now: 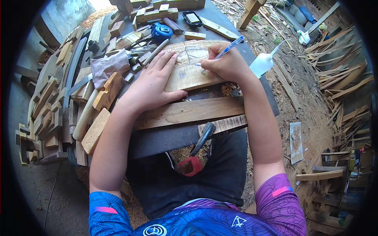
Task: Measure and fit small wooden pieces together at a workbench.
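Observation:
A light wooden board (179, 80) with pencil-like outlines drawn on it lies on the dark tabletop (161, 137). My left hand (155, 82) rests flat on the board's left side, fingers spread and thumb along the near edge. In my right hand (226, 63) is a blue-and-white pen (230, 46), pinched between thumb and fingers, over the right part of the board. The pen's tip is low by the board's surface; whether it touches I cannot tell. Just nearer to me lies a long wooden plank (193, 112).
A white glue bottle (263, 63) stands by my right wrist. Left of the board are a blue tape measure (160, 31), a cloth (110, 67), chisel-like tools and wooden blocks. A clamp (203, 137) grips the near table edge. Wood strips (348, 82) pile up at the far right.

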{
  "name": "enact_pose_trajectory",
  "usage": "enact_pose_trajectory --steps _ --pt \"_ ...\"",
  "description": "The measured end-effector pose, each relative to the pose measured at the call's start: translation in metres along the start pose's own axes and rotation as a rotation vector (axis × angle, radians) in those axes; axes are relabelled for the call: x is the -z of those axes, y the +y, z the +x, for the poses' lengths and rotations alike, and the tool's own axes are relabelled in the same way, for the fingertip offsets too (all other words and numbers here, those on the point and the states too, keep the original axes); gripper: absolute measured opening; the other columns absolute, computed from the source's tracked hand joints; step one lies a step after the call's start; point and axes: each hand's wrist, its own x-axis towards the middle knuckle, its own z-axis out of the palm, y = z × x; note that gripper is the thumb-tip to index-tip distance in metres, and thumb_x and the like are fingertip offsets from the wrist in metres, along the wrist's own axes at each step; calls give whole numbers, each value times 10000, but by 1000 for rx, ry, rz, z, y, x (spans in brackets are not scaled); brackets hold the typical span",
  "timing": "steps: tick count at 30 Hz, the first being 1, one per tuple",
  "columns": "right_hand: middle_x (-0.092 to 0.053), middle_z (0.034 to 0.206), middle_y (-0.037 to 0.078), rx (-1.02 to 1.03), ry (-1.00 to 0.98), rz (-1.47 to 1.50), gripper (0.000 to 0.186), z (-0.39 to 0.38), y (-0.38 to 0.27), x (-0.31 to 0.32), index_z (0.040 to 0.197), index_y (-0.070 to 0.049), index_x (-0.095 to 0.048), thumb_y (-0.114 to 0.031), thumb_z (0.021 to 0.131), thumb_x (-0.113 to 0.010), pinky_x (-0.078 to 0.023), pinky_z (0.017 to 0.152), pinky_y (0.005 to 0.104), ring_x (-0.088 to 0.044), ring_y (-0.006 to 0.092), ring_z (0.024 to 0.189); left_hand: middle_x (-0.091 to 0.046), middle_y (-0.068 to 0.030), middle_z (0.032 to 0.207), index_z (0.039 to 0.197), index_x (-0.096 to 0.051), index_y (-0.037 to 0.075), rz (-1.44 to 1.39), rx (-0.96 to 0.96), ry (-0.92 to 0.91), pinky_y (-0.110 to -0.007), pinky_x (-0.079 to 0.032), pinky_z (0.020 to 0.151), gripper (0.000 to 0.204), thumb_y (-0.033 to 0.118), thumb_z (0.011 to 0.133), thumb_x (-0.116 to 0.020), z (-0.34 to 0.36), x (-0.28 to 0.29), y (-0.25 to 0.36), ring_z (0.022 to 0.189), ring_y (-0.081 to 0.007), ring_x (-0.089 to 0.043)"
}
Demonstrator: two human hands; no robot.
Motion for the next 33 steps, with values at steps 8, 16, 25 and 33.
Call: enact_pose_trajectory --steps 8,16,25,33 --pt "-636 570 66 15 37 -47 296 -3 -2 5 656 -8 -602 -185 763 -815 -466 515 299 -617 124 533 -288 -215 1684 1609 -305 -39 22 4 -9 -453 -231 1295 1061 560 870 -774 0 1 1 1585 -374 -234" --pt "-637 602 9 -17 5 -45 323 -4 -1 8 657 -68 -564 -193 843 -797 -433 531 251 -580 67 562 -308 -229 1677 1591 -328 -72 17 -4 7 -456 -240 1292 1054 578 874 -746 -1 0 -1 1586 -367 -237" --pt "-641 591 55 -26 49 2 317 -2 4 7 637 -32 -568 -176 778 -813 -450 522 297 -601 117 541 -288 -215 1685 1605 -314 -42 10 6 0 -451 -236 1294 1056 558 867 -774 0 0 1 1581 -375 -240" --pt "-640 621 2 -6 0 52 314 -2 2 2 704 -91 -565 -174 900 -795 -403 465 222 -569 49 524 -296 -221 1682 1605 -320 -37 -6 48 10 -446 -254 1288 1024 531 880 -768 -2 -2 2 1576 -377 -252"
